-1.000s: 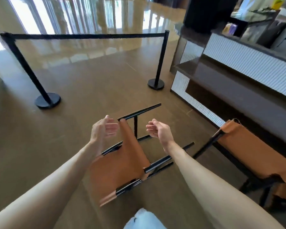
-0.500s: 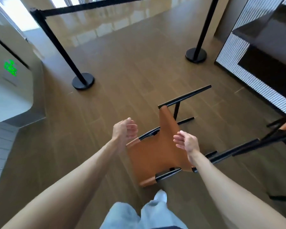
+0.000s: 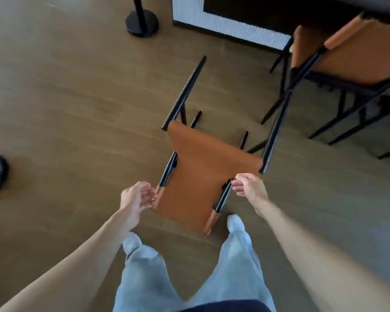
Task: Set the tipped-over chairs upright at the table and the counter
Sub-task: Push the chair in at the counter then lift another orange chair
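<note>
The tipped-over chair [image 3: 196,174] lies on its back on the wooden floor [image 3: 77,109], right in front of the person's feet. Its black legs point away, toward the bench [image 3: 230,25]. Its orange back is the part nearest the person.

The left hand [image 3: 136,195] is open, with loose fingers, just beside the left edge of the chair back. It may be touching the edge, but I cannot tell. The right hand [image 3: 249,188] has its fingers a little curled, close to the black bar on the right side. It holds nothing that I can see.

I think the step now is to grab the chair back on both sides. A good way is to hold the two black side bars, not the soft orange part, because that part could bend or slip. Then lift both sides together so the chair swings up onto its legs and does not twist.

Another chair [image 3: 358,52] stands close on the right by the bench. The raised legs could bump it, so go slow.
</note>
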`<action>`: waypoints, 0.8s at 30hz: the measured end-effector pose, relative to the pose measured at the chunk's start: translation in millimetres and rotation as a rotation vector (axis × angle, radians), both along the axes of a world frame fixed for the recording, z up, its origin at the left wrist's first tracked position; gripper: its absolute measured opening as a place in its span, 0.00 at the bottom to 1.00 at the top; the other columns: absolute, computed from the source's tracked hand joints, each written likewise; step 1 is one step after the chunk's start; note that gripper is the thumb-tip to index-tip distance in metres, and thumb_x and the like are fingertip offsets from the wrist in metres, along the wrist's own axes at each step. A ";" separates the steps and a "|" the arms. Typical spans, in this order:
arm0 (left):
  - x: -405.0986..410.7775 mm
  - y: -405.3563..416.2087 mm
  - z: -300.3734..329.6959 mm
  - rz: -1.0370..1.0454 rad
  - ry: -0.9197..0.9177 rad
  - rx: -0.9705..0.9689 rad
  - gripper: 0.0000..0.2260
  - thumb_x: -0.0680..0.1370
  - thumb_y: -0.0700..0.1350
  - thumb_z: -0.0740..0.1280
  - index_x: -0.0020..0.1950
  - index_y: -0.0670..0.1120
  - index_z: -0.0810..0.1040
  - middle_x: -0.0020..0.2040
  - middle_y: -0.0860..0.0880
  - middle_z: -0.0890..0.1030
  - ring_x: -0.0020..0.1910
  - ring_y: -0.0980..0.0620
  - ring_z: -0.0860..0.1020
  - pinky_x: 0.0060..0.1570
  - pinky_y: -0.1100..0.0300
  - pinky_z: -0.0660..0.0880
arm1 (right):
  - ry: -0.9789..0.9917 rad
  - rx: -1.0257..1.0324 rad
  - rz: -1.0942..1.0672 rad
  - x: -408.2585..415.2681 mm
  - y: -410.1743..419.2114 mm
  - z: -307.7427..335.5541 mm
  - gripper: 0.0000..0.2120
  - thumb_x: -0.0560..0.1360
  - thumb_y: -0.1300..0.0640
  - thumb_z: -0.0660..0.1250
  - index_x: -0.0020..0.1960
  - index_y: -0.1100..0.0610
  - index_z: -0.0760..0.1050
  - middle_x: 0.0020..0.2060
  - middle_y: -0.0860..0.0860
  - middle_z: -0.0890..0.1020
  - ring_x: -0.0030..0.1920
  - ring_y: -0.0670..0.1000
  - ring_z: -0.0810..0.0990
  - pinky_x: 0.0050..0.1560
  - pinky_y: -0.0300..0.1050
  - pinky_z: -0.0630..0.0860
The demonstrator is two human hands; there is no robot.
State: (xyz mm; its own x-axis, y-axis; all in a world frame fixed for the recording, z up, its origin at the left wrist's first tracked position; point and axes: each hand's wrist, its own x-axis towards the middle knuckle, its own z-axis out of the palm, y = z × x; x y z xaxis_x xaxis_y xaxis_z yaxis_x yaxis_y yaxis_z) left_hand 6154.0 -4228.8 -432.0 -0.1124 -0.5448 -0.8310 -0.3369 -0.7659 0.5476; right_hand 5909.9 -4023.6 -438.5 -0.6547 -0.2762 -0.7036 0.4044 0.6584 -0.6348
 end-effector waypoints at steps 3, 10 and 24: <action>11.9 -28.8 -29.1 -0.136 -0.004 0.059 0.08 0.81 0.40 0.63 0.54 0.36 0.78 0.45 0.39 0.82 0.39 0.43 0.81 0.48 0.48 0.81 | -0.021 0.012 -0.228 52.7 10.6 -27.0 0.11 0.81 0.58 0.64 0.59 0.61 0.78 0.50 0.60 0.86 0.47 0.55 0.83 0.50 0.49 0.80; 21.9 -33.0 -99.6 -0.248 0.007 0.167 0.05 0.80 0.38 0.63 0.50 0.37 0.77 0.50 0.37 0.80 0.45 0.41 0.81 0.57 0.43 0.80 | -0.195 -0.093 -0.561 152.2 -6.5 -105.8 0.14 0.79 0.60 0.66 0.61 0.66 0.78 0.47 0.60 0.87 0.41 0.56 0.84 0.43 0.48 0.81; 97.9 47.1 -558.5 0.012 0.002 0.433 0.21 0.81 0.46 0.65 0.71 0.37 0.67 0.63 0.35 0.75 0.59 0.35 0.79 0.59 0.41 0.78 | -0.578 -0.196 -1.029 282.7 6.1 -558.2 0.19 0.83 0.56 0.62 0.70 0.66 0.69 0.61 0.63 0.80 0.59 0.63 0.82 0.64 0.59 0.77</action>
State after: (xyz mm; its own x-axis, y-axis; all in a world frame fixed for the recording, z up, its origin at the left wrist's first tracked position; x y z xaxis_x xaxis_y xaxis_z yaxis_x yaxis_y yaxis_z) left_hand 6251.9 -4181.6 -990.6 -0.1099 -0.1466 -0.9831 -0.3264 -0.9289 0.1750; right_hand 6192.6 -4017.5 -996.6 -0.2327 0.0564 -0.9709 0.9434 -0.2294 -0.2394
